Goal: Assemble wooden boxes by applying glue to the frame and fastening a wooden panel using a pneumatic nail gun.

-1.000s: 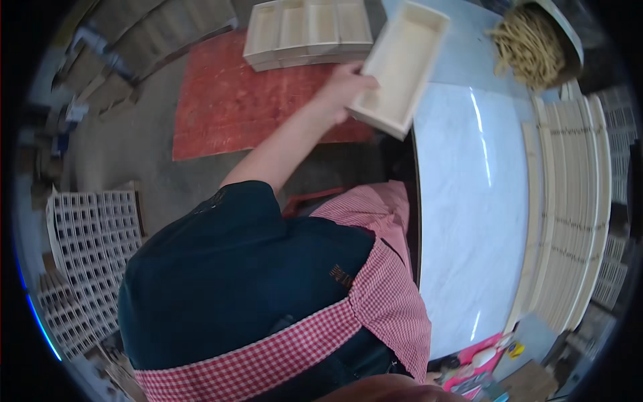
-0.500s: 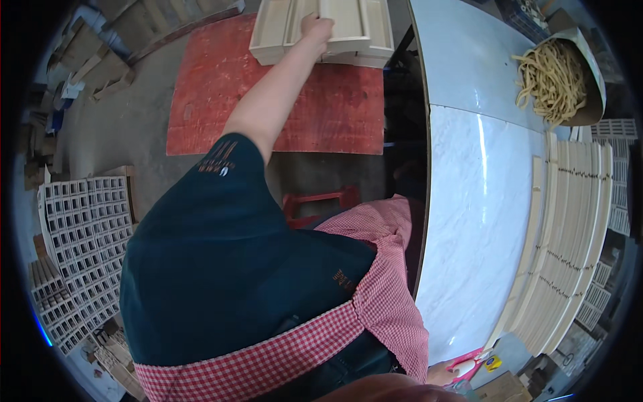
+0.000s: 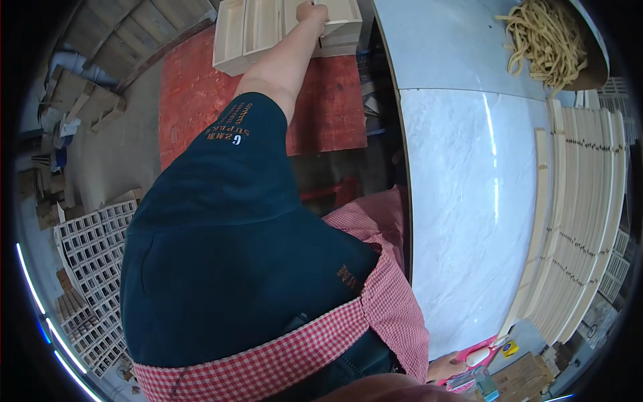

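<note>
At the top of the view my left hand [image 3: 312, 12] is closed on the edge of a pale wooden tray [image 3: 343, 12], with my arm stretched out to it. Beside it, on the left, more shallow wooden trays [image 3: 231, 30] lie side by side on a red board [image 3: 328, 114]. My right hand [image 3: 445, 366] shows only partly at the bottom, by the lower end of a white marbled table. It is near a white object [image 3: 477, 356] on a pink surface; its grip is unclear.
The marbled tabletop [image 3: 469, 201] runs along my right. On it stand a row of long pale wooden strips [image 3: 576, 221] and a container of tan bands [image 3: 546, 47]. A red stool [image 3: 331, 193] is under my arm; gridded stacks [image 3: 97, 268] stand at left.
The view has shifted. My left hand has moved rightward across the trays, and the gripped tray now sits further right, showing more of the trays on its left. My right hand stays low at the right.
</note>
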Motion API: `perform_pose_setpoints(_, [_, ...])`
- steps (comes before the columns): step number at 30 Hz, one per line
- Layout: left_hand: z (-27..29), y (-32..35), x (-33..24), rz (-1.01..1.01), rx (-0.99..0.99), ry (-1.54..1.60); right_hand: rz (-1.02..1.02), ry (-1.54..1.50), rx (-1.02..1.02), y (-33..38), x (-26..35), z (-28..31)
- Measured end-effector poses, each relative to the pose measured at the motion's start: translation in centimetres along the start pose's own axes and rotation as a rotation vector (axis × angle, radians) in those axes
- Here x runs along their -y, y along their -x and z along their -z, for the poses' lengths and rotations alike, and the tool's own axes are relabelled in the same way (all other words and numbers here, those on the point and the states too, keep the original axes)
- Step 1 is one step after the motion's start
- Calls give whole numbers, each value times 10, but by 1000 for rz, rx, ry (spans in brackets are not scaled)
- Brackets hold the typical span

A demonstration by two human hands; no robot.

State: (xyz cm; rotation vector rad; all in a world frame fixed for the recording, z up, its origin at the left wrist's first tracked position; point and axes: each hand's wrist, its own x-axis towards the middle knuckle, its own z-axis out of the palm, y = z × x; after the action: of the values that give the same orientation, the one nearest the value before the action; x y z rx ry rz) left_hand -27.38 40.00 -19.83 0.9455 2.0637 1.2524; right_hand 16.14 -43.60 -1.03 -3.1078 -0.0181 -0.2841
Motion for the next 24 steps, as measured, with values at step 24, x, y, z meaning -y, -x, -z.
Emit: perform_pose_setpoints(24, [-22, 173, -181, -1033, 430, 50, 728, -93, 152, -238, 112, -88])
